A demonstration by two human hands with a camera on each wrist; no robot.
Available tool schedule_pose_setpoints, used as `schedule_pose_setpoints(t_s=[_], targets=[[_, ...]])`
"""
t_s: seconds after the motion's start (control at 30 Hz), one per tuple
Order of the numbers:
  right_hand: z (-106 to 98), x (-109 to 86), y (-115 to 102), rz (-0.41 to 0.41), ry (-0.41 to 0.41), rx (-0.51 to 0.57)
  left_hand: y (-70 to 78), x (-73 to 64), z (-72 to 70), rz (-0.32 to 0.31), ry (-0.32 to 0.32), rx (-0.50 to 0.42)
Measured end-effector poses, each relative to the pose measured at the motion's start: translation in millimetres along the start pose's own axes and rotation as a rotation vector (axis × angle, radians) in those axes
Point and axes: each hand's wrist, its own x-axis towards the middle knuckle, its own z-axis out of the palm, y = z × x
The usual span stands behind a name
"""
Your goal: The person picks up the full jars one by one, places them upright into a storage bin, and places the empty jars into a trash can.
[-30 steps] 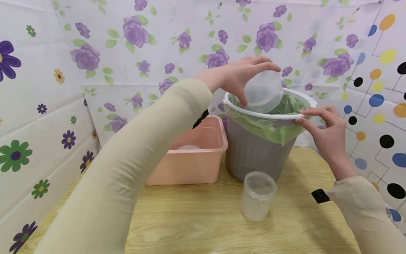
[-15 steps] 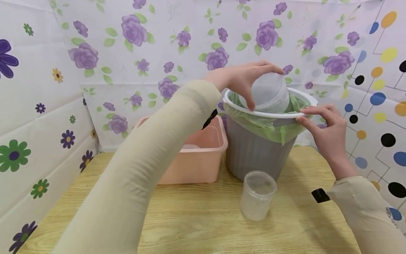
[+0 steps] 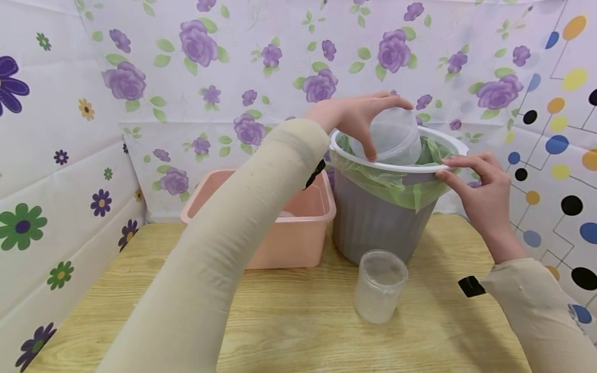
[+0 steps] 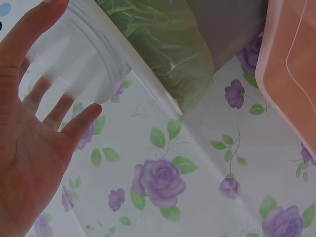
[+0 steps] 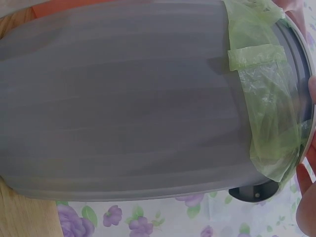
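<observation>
My left hand [image 3: 356, 120] grips a clear plastic tub [image 3: 396, 135], thumb on the near side and fingers across its top. The tub is tilted over the mouth of a grey trash can [image 3: 380, 217], its lower part behind the near edge of the white rim [image 3: 406, 169]. In the left wrist view, several fingers spread along the side of the tub [image 4: 74, 54]. At the rim's right side, my right hand [image 3: 489, 199] pinches the edge between thumb and fingers. A green trash bag [image 3: 392, 189] lines the can and folds down outside.
A clear plastic jar [image 3: 380, 287] stands upright on the wooden table [image 3: 298, 321] in front of the can. Left of the can is a pink plastic basin [image 3: 289, 243], partly covered by my left sleeve. Flowered sheeting [image 3: 261, 62] hangs close behind.
My left hand has moved a little to the right with the tub, which sits slightly further over the can's opening. My right hand has kept its place on the rim.
</observation>
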Motion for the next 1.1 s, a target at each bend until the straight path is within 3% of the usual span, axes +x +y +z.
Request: schedule_pose_setpoints(t_s=[0.33, 0.8, 0.9, 1.1], targets=[[0.8, -0.5, -3.7, -0.013, 0.003, 0.018, 2.0, -1.6, -4.0, -0.066, -0.072, 0.024], [0.8, 0.2, -5.8, -0.003, -0.002, 0.019, 3.3, -11.3, -12.5, -0.023, -0.068, 0.019], [0.8, -0.3, -4.8, 0.003, -0.004, 0.019, 6.2, -13.6, -10.6, 0.005, -0.068, 0.032], [1.4, -0.2, -3.2, -0.007, 0.000, 0.018, 14.9, -21.7, 1.9, 0.165, -0.069, 0.018]])
